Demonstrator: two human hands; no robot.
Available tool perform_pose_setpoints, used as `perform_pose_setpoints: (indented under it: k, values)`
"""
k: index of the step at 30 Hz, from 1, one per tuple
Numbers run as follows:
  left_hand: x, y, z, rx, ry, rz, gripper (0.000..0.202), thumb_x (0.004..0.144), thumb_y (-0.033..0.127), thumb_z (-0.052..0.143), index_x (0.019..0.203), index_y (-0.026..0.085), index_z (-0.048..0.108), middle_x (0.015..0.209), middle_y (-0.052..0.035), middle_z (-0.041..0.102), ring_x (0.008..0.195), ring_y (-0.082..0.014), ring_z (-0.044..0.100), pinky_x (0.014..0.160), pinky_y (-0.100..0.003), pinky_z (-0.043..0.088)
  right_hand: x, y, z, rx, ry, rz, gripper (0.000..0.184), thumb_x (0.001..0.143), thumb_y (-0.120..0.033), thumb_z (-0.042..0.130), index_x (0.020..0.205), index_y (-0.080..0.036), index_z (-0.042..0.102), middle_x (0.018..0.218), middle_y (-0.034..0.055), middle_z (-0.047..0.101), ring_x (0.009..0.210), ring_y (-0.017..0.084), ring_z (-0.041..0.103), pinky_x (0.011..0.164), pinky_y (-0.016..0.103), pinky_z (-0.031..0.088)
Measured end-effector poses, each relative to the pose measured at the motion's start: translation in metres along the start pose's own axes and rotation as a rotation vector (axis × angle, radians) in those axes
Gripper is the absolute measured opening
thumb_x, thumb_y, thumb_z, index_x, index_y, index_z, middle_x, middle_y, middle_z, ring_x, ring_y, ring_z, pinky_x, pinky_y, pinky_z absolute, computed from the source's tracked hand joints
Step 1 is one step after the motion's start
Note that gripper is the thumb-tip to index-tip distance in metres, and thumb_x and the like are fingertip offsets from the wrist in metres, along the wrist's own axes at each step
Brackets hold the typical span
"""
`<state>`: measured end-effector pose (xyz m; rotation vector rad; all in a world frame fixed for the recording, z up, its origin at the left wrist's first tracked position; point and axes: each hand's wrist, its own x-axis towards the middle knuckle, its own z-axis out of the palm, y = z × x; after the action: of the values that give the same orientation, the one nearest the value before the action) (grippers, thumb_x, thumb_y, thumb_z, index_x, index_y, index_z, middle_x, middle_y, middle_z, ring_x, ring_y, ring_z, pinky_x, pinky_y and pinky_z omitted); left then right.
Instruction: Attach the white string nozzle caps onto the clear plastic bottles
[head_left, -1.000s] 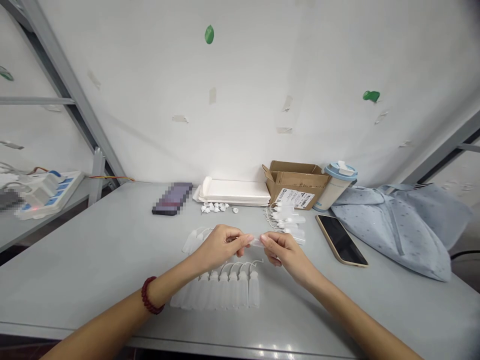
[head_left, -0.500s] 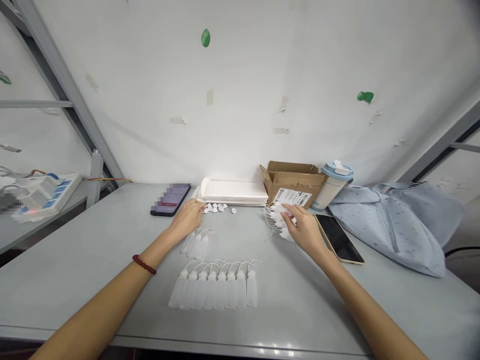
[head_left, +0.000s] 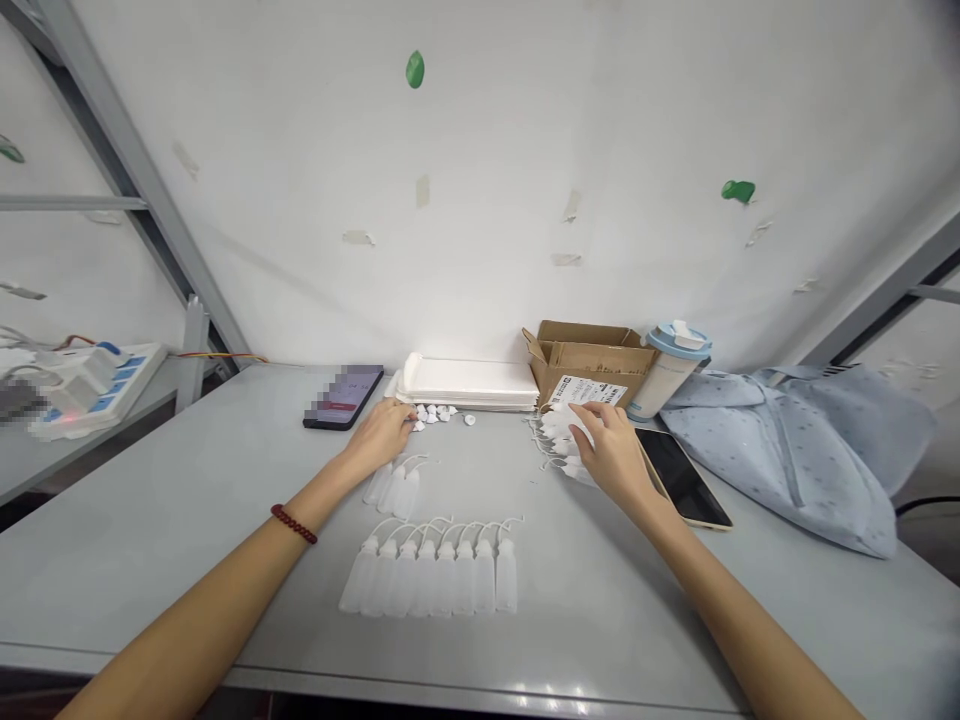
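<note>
My left hand [head_left: 381, 436] rests on the table at the edge of a small pile of white caps [head_left: 435, 414]. Its fingers are drawn together, and whatever is between the fingertips is hidden. Over a heap of translucent white squeeze bottles with thin curved tubes [head_left: 556, 428], my right hand [head_left: 613, 448] is open, thumb and forefinger apart. Nearer to me lies an even row of flat white bottles [head_left: 427, 580], their tubes pointing away. A shorter group of similar bottles [head_left: 399, 492] lies just in front of my left hand.
A stack of white flat packs [head_left: 472, 382] stands against the wall, with an open cardboard box [head_left: 592, 362] and a blue-lidded cup [head_left: 671, 370] to its right. Phones lie on the left [head_left: 343, 396] and right [head_left: 684, 478]. Blue cloth [head_left: 787, 450] is bunched at the right.
My right thumb and forefinger have spread a little apart above the heaped bottles. My left hand stays by the caps. The whole view has shifted slightly.
</note>
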<state>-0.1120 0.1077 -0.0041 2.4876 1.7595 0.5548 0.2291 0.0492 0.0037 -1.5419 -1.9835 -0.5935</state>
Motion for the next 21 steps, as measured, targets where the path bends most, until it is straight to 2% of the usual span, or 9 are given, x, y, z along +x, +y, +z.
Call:
perform_pose_setpoints:
  k: [4,6,8,10,12,14,17,21]
  values:
    - [0.000,0.002,0.000,-0.003,-0.001,0.002,0.026,0.080,0.017,0.046,0.096,0.016,0.067,0.101,-0.0126,0.064,0.101,-0.0269,0.057,0.086,-0.035,0.045,0.003,-0.014,-0.012,0.078,0.027,-0.035,0.027,0.088,-0.022,0.045,0.105,-0.014,0.064,0.101,0.0156,0.061,0.088,0.027,0.053,0.075,0.038,0.042]
    - [0.000,0.002,0.000,-0.006,-0.001,0.000,0.025,0.080,0.017,0.045,0.093,0.016,0.067,0.099,-0.0121,0.064,0.100,-0.0264,0.057,0.085,-0.034,0.044,0.004,-0.025,-0.022,0.213,-0.046,-0.024,0.023,0.088,-0.024,0.045,0.092,-0.014,0.066,0.091,0.0130,0.065,0.083,0.024,0.056,0.073,0.035,0.042]
    - [0.000,0.003,-0.002,-0.009,0.003,-0.008,0.023,0.079,0.016,0.045,0.087,0.016,0.067,0.094,-0.0107,0.065,0.096,-0.0252,0.058,0.083,-0.033,0.044,0.004,-0.038,-0.035,0.394,-0.247,0.017,0.026,0.088,-0.026,0.044,0.075,-0.016,0.064,0.071,0.0069,0.065,0.068,0.019,0.058,0.065,0.030,0.041]
    - [0.000,0.005,-0.004,-0.011,0.013,-0.023,0.020,0.078,0.016,0.046,0.081,0.017,0.066,0.090,-0.0092,0.065,0.092,-0.0245,0.059,0.080,-0.031,0.045,0.002,-0.054,-0.050,0.580,-0.560,0.118,0.038,0.089,-0.032,0.042,0.057,-0.016,0.057,0.052,0.0021,0.059,0.050,0.013,0.052,0.051,0.024,0.037]
    - [-0.001,0.008,-0.006,-0.010,0.030,-0.046,0.016,0.076,0.017,0.047,0.078,0.018,0.064,0.087,-0.0082,0.065,0.089,-0.0248,0.060,0.076,-0.031,0.045,-0.004,-0.069,-0.063,0.720,-0.845,0.116,0.045,0.088,-0.034,0.041,0.049,-0.016,0.052,0.044,-0.0005,0.052,0.041,0.009,0.043,0.044,0.021,0.031]
    - [-0.003,0.012,-0.009,-0.008,0.048,-0.070,0.013,0.075,0.019,0.048,0.078,0.019,0.061,0.085,-0.0076,0.065,0.087,-0.0253,0.060,0.071,-0.031,0.044,-0.010,-0.084,-0.071,0.784,-1.000,0.076,0.042,0.086,-0.031,0.043,0.046,-0.016,0.048,0.041,-0.0027,0.047,0.037,0.007,0.038,0.041,0.020,0.028]
    - [-0.006,0.020,-0.013,-0.015,0.069,-0.098,0.012,0.077,0.021,0.047,0.080,0.019,0.058,0.082,-0.0064,0.065,0.082,-0.0246,0.061,0.065,-0.030,0.042,-0.017,-0.099,-0.076,0.747,-1.093,-0.033,0.039,0.080,-0.024,0.048,0.043,-0.016,0.041,0.039,-0.0043,0.044,0.036,0.004,0.033,0.040,0.020,0.022]
    - [-0.009,0.031,-0.018,-0.049,0.083,-0.107,0.013,0.081,0.025,0.044,0.083,0.019,0.055,0.081,-0.0046,0.065,0.079,-0.0225,0.061,0.064,-0.028,0.041,-0.019,-0.104,-0.074,0.632,-1.083,-0.098,0.037,0.075,-0.019,0.049,0.041,-0.015,0.036,0.038,-0.0058,0.038,0.038,0.003,0.023,0.042,0.022,0.017]
